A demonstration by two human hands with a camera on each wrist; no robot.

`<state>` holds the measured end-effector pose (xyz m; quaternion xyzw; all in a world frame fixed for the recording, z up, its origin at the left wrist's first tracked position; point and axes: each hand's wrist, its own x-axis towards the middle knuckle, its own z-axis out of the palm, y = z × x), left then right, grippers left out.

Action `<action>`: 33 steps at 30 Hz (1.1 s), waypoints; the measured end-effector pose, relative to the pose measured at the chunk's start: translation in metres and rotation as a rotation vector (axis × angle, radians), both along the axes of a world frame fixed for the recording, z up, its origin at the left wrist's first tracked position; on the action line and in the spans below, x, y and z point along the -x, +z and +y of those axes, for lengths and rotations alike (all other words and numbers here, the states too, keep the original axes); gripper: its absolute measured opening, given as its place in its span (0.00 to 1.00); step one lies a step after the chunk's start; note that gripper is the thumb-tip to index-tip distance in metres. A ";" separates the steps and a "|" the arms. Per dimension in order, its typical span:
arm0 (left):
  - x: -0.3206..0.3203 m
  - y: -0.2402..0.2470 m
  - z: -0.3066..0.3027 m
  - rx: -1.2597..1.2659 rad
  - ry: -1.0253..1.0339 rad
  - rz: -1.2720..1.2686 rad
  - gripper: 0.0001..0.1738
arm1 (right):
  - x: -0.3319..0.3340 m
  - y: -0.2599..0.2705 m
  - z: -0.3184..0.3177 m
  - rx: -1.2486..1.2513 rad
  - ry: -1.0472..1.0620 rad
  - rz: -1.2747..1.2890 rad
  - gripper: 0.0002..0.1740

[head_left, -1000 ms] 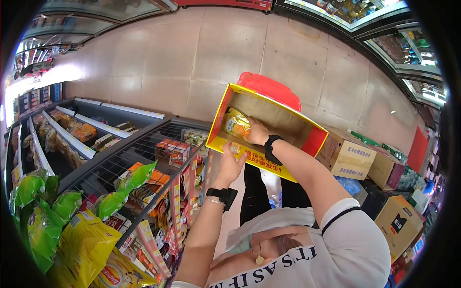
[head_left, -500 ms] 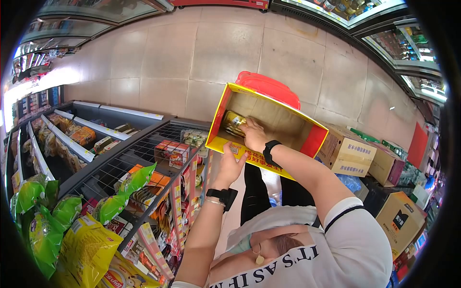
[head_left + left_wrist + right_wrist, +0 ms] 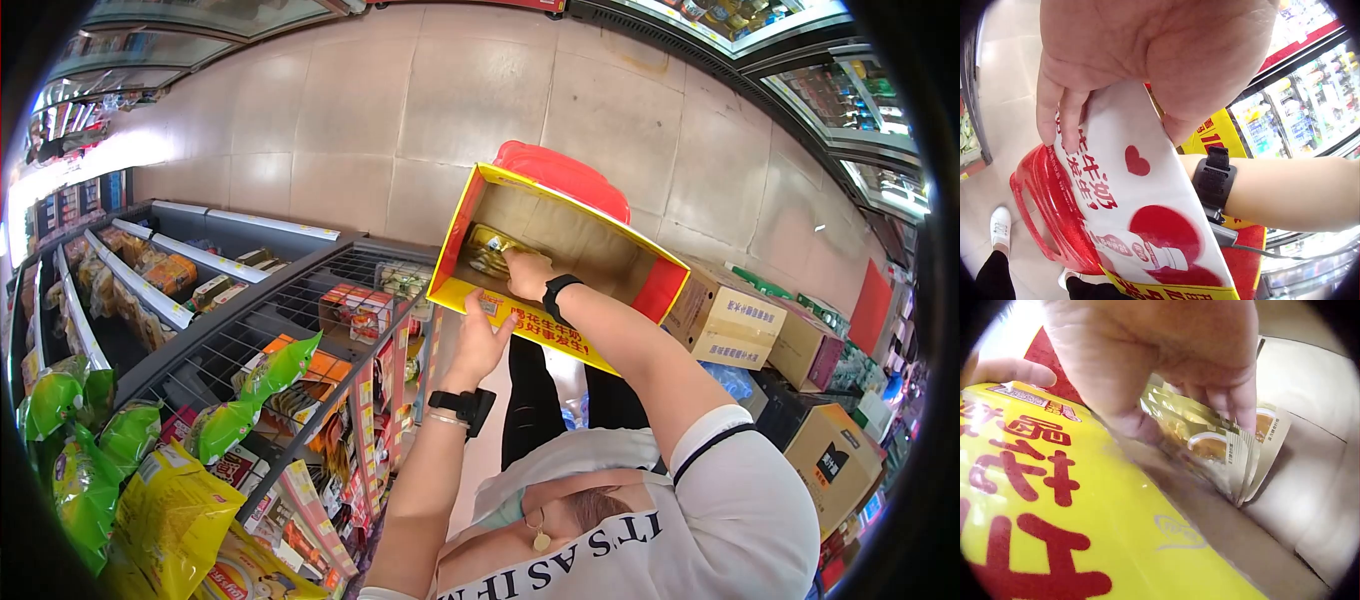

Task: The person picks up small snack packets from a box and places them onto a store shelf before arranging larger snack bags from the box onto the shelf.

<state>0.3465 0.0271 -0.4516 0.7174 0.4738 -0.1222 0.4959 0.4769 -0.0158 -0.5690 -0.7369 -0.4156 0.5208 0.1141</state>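
A yellow-rimmed cardboard box (image 3: 585, 225), red inside its ends, is open at the top. Standing inside its left end are several gold packets (image 3: 1210, 447) with a soup-bowl picture. My right hand (image 3: 530, 274) reaches in and pinches packets between thumb and fingers, plain in the right wrist view. At the near left corner, my left hand (image 3: 478, 345) grips the box. In the left wrist view its fingers (image 3: 1071, 119) lie on the white printed panel (image 3: 1138, 187), with the thumb at the opposite edge.
A red plastic item (image 3: 560, 180) sits under and beyond the box. Left stand wire shelves (image 3: 290, 300) of packaged food, with green snack bags (image 3: 85, 490) and yellow chip bags (image 3: 170, 520) nearby. Cartons (image 3: 735, 322) are stacked at right, and drinks coolers (image 3: 850, 100) line the far right.
My right hand has set the gold packet down from its tilted position among the others, spread its fingers over them, then curled in. My left hand stays at the box corner.
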 end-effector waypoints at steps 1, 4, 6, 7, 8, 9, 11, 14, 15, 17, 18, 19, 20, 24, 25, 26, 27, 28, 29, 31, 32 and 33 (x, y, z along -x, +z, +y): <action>0.000 0.000 0.000 0.003 0.001 -0.003 0.36 | 0.000 -0.004 -0.001 -0.007 -0.036 -0.055 0.19; 0.000 0.000 0.001 0.016 0.004 0.000 0.36 | -0.009 -0.008 -0.004 -0.011 -0.030 -0.090 0.14; 0.001 -0.003 0.000 -0.015 -0.009 0.001 0.36 | -0.014 -0.006 -0.006 -0.005 0.012 -0.069 0.15; 0.002 -0.004 -0.001 -0.044 -0.021 0.001 0.36 | -0.015 -0.005 -0.008 -0.038 -0.044 -0.067 0.14; 0.003 -0.006 -0.001 -0.044 -0.021 0.001 0.36 | -0.016 -0.004 -0.010 -0.071 -0.100 -0.065 0.14; 0.004 -0.006 -0.001 -0.031 -0.014 -0.011 0.36 | -0.015 -0.005 -0.013 -0.083 -0.141 -0.073 0.13; 0.003 -0.005 0.000 -0.021 -0.006 -0.034 0.36 | -0.016 -0.002 -0.024 -0.141 -0.181 -0.095 0.12; 0.004 -0.005 0.003 0.023 0.009 -0.066 0.38 | -0.035 0.011 -0.041 -0.240 -0.239 -0.049 0.09; 0.004 -0.004 0.004 0.012 -0.017 -0.040 0.39 | -0.041 0.019 -0.047 -0.257 -0.270 -0.014 0.08; 0.004 0.000 0.006 -0.007 -0.044 -0.030 0.39 | -0.052 0.034 -0.060 -0.315 -0.338 0.038 0.08; 0.003 0.003 0.007 0.061 -0.029 -0.014 0.39 | -0.057 0.043 -0.066 -0.363 -0.351 0.019 0.09; 0.002 0.006 0.009 0.129 -0.015 0.000 0.40 | -0.061 0.053 -0.072 -0.361 -0.374 0.041 0.09; 0.006 0.003 0.010 0.119 -0.017 -0.017 0.40 | -0.064 0.063 -0.078 -0.359 -0.398 0.064 0.09; 0.023 -0.003 0.024 0.240 -0.151 -0.042 0.42 | -0.063 0.113 -0.089 -0.305 -0.677 0.527 0.07; 0.024 0.006 0.027 0.265 -0.189 -0.027 0.42 | -0.062 0.133 -0.089 -0.259 -0.686 0.640 0.10; 0.025 0.016 0.029 0.288 -0.226 -0.011 0.43 | -0.058 0.155 -0.089 -0.288 -0.730 0.781 0.11; 0.027 0.025 0.031 0.272 -0.261 -0.026 0.40 | -0.054 0.169 -0.088 -0.287 -0.713 0.812 0.12; 0.025 0.043 0.033 0.250 -0.259 -0.040 0.40 | -0.051 0.185 -0.086 -0.286 -0.693 0.844 0.13; 0.024 0.062 0.035 0.462 -0.153 -0.159 0.38 | -0.046 0.203 -0.084 -0.314 -0.655 0.872 0.14; 0.028 0.102 0.036 0.831 0.017 -0.377 0.36 | -0.033 0.226 -0.076 -0.369 -0.593 0.989 0.15; 0.030 0.118 0.035 0.813 0.009 -0.394 0.36 | -0.026 0.236 -0.071 -0.410 -0.561 1.058 0.15; 0.032 0.134 0.032 0.928 0.070 -0.555 0.37 | -0.018 0.257 -0.064 -0.443 -0.530 1.094 0.15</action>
